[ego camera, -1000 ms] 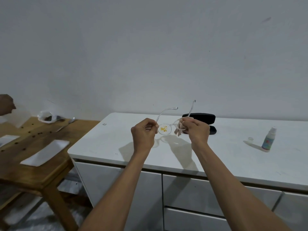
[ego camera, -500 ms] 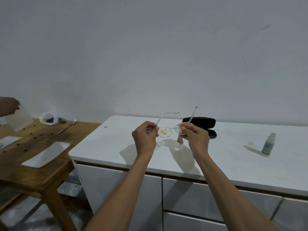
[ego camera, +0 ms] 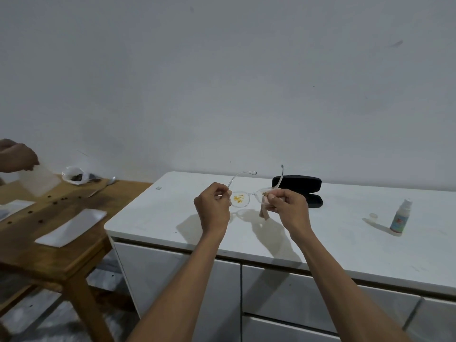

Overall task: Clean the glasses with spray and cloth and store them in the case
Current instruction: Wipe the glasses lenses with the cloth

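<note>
At frame centre, above the worktop [ego camera: 172,218], the clear-framed glasses [ego camera: 243,199] are pinched by the left hand [ego camera: 214,208] while the right hand [ego camera: 287,208] grips the cloth [ego camera: 263,213], which should be rubbed gently across the yellow-smeared lens.

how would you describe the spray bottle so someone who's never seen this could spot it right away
Start at the white counter along the wall and look to its right end, past the black case. The spray bottle stands upright there, alone, with a tiny loose cap just left of it. It is the only tall thing there: small, pale, with a bluish label.
</note>
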{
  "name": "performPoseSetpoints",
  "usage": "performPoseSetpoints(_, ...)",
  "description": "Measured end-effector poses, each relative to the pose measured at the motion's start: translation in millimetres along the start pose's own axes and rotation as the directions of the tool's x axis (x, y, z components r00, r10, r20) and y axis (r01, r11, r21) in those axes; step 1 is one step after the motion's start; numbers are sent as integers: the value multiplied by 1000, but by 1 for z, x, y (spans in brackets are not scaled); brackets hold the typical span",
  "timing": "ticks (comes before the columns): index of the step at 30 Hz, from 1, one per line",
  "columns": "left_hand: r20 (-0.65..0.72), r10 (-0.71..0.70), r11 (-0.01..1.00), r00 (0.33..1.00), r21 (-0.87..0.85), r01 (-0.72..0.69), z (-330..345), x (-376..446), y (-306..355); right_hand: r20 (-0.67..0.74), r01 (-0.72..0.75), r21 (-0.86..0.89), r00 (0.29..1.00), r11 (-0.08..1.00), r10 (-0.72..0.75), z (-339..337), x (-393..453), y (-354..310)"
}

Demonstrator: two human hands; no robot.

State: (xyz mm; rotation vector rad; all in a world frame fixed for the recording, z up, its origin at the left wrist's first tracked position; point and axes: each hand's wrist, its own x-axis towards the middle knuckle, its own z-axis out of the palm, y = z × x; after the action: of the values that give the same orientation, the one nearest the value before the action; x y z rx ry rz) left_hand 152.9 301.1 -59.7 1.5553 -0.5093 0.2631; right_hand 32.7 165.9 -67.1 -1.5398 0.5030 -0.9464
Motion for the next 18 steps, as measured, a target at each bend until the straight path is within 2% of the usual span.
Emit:
performPoseSetpoints(2,-14,13,1000,1000,1,-12,1,1,1,-36,-1,65,999,998,3,3,-2,2)
performPoseSetpoints(6,-63,26,1000,998,18,-25,3,4,1,-18,-48,257,998,965,54,13,-12,3)
performPoseSetpoints(10,-92,51,998,994,33,-48,6,3,0,3,-151,328,987,933,158,38,-24,2)
performPoseSetpoints(13,-78,66,998,995,18,-65,10,0,2,14,-175,354,983,919,182,59,-30,-7)
performPoseSetpoints(18,-61,110,992,992,-52,-113,10,-5,13,-219,-60,286,968,956,126,87,-26,-17)
